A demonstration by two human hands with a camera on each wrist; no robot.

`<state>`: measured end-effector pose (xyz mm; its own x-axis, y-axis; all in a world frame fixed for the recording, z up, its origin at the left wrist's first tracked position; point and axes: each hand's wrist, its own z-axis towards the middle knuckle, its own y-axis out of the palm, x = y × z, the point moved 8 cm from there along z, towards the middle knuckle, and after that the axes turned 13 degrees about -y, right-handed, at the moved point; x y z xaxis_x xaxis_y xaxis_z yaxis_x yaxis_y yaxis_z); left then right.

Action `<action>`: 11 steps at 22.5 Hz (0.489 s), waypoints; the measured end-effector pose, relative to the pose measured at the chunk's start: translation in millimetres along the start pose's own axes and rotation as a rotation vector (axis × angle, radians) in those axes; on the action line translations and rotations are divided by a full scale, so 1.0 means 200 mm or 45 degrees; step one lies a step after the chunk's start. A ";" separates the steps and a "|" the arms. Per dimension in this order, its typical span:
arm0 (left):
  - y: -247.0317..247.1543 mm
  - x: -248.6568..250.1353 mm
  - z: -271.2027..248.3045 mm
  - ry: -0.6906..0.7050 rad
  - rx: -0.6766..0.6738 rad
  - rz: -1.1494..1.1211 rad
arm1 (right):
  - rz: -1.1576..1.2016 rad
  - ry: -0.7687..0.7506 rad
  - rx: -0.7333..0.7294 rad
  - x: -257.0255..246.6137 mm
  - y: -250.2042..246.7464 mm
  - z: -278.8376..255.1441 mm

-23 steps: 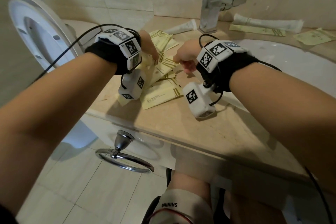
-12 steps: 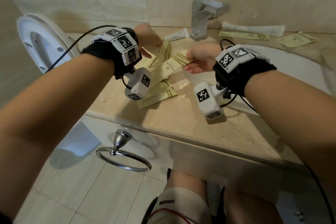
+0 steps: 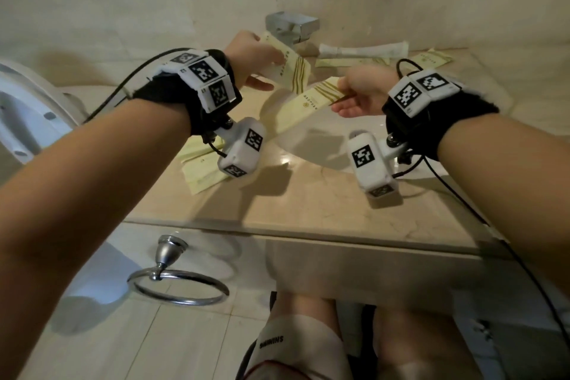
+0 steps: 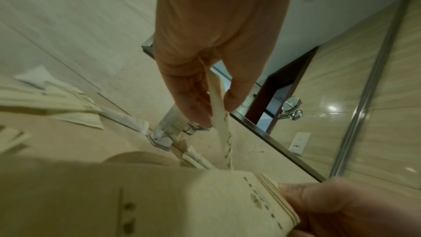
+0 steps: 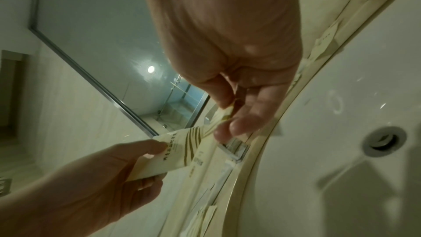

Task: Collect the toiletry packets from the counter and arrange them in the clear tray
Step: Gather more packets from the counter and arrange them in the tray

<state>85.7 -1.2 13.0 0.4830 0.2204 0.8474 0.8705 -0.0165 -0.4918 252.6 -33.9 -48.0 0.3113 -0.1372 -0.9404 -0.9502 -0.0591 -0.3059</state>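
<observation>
Each hand's grip pinches one flat, pale-yellow paper packet with gold stripes: left hand (image 3: 251,60) one (image 3: 288,66), right hand (image 3: 362,92) another (image 3: 311,102), above the glossy beige marble tabletop (image 3: 308,203).

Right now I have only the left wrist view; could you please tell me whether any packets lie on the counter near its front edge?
Observer: Yes. The head view shows a pile on the counter, partly hidden under the left hand's wrist camera.
Operator: Thank you. Is the right hand's packet above the counter as well?
Observer: No. The right hand pinches one end of its packet, and the packet hangs over the white sink.
</observation>
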 end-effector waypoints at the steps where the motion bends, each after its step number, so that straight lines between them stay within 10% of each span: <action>1: 0.03 0.02 0.00 0.015 -0.029 -0.030 | 0.003 -0.004 0.030 0.00 -0.05 -0.02; 11: 0.53 0.37 -0.14 0.177 -0.372 -0.284 | 0.043 0.000 0.344 0.11 -0.66 -0.24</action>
<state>216.4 -13.5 28.7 0.2695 0.1160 0.9560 0.9360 -0.2648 -0.2317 385.6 -75.8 -20.2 0.2794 -0.1347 -0.9507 -0.9292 0.2117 -0.3031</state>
